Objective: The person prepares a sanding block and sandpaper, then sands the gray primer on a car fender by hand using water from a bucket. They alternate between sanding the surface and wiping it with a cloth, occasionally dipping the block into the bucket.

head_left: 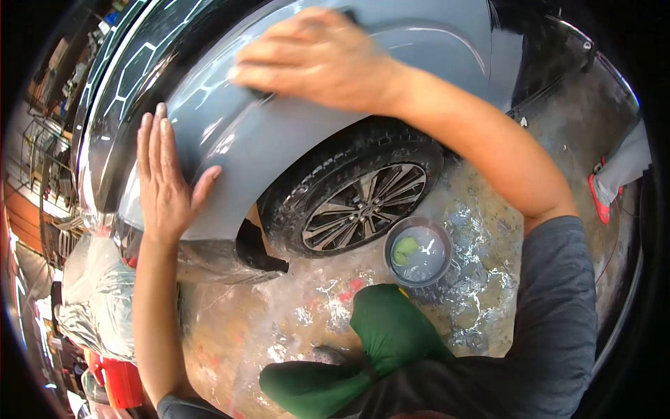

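Observation:
My left hand (164, 181) lies flat on the grey car fender (258, 146), its fingers stretched out and thumb apart. Higher up on the same panel, my right hand (314, 63) is slightly blurred and curls over a dark block (262, 93), pressed against the grey surface. Only dark edges of the block show under the fingers and near the knuckles. The panel is wet and shiny around both hands. Below the fender arch is the wheel (363, 206) with its black tyre.
A round bucket (419, 274) of greyish water with a green sponge (405, 249) in it stands on the wet floor (481, 279) beside the wheel. Another person's leg (621, 164) with a red shoe shows at the right. A plastic-covered object (105, 300) and a red container (120, 383) are at the left.

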The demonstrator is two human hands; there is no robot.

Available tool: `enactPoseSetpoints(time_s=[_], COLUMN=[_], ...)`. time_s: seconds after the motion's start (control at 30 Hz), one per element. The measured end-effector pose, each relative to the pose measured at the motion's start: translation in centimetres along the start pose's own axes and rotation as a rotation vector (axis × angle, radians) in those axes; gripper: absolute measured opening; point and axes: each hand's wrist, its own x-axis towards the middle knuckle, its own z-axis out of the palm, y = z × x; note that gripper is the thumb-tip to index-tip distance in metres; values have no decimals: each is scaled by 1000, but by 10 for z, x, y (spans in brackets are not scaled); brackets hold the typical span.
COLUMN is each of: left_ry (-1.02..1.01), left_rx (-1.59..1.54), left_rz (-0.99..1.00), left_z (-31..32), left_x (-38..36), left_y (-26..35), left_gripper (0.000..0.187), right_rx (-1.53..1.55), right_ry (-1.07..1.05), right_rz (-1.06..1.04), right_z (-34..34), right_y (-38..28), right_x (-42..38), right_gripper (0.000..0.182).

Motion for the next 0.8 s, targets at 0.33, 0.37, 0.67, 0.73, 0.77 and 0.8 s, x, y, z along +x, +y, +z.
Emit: enactPoseSetpoints(time_s=[0.33,0.37,0.67,0.73,0.77,0.8], left_ry=[-246,-247,-274,-294,-297,-303], left_rx=[159,152,171,199,213,228], left_rz=[28,27,44,58,96,130], left_z=[9,9,5,2,3,4], left_x=[18,17,20,30,44,57], left_y=[-11,-12,-10,-9,-8,-5], left_gripper=[74,74,73,76,76,77], right_rx=[-108,-121,24,-90,-137,-180], right_ry=[-184,-223,181,112,86,62], right_rz=[209,216,88,135,170,205], right_z=[-93,-90,6,-12,-20,-27], right_y=[120,109,-3,22,39,54], right_x=[-135,-115,-11,-36,-53,-72], right_gripper=[53,52,36,35,34,33])
